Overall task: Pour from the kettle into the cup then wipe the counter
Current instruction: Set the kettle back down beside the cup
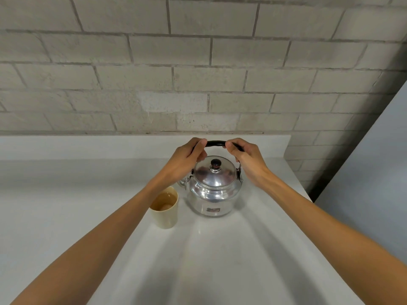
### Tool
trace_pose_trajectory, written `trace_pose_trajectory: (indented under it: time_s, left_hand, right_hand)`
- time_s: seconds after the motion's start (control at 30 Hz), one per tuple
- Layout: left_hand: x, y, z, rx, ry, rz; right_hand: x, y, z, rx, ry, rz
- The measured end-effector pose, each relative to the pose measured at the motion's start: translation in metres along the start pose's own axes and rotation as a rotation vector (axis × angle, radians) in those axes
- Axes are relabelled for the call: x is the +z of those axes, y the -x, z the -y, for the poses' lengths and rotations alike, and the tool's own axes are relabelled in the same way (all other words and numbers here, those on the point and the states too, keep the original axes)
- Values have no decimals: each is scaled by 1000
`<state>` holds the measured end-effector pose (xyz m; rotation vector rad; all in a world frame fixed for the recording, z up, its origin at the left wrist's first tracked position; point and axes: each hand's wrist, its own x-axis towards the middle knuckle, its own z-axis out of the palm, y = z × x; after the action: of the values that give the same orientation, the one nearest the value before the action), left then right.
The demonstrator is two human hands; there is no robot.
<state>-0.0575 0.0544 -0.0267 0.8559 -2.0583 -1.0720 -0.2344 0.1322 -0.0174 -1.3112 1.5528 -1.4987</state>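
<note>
A shiny metal kettle with a dark lid knob stands upright on the white counter. Its black handle arches over the lid. My left hand grips the handle's left end and my right hand grips its right end. The spout points left and is mostly hidden behind my left wrist. A cream cup stands just left of the kettle, partly covered by my left forearm; its inside looks brownish.
A pale brick wall rises behind a raised ledge at the counter's back. The counter's right edge runs diagonally, with a grey surface beyond it. No cloth is in view.
</note>
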Motion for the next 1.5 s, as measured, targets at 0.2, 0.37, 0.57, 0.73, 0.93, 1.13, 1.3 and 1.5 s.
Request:
trace_pose_trajectory:
  time_s: [0.2,0.37,0.57,0.73,0.93,1.13,1.3,1.5]
  left_hand:
    - [7,-21,21,-30,-31,-29]
    - [11,-43,35,-41,-1,-96]
    - [9,-63,42,-29,-46,-133]
    - [10,-75,46,-14,-56,-175]
    - [11,-79,48,-5,-19,-204]
    - [11,-70,43,-27,34,-168]
    - [-5,-53,32,30,-56,-154]
    - [-31,-16,5,35,-61,-216]
  right_hand:
    - [5,-19,-22,29,-8,5]
    - [10,-38,-32,13,-26,11]
    - [16,-61,-39,-31,-22,3]
    - [21,-76,-42,-63,-27,-11]
    - [22,-79,-43,-92,8,-9]
    - [16,-78,-35,-67,108,53]
    - [6,-66,-13,-94,186,16]
    - [5,-36,33,-121,150,14]
